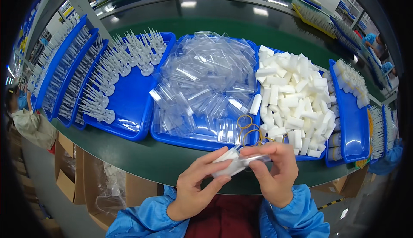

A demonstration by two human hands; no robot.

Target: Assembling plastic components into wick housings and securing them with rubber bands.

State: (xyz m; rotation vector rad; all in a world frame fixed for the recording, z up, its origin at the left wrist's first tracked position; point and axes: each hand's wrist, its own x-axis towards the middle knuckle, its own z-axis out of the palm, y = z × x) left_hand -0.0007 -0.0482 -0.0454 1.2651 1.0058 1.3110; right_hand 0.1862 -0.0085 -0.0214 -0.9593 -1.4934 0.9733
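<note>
Over the near edge of the green table, my left hand (198,183) is closed around a white foam block (232,165), pinched between thumb and fingers. My right hand (276,172) pinches a piece of clear plastic (260,158) against the block's right end. The fingers partly hide how the two pieces meet. Tan rubber bands (250,135) lie just beyond my hands, over the tray rims. Straight ahead is a blue tray (189,143) heaped with clear plastic pieces (206,78). To its right, another blue tray holds a pile of white foam blocks (297,102).
At left, a blue tray (129,104) holds white parts with upright pins (140,51), beside tilted trays of similar parts. More blue trays (350,130) stand at right. Cardboard boxes (137,190) sit below the table at left. A green conveyor (172,25) runs behind; other people are at both sides.
</note>
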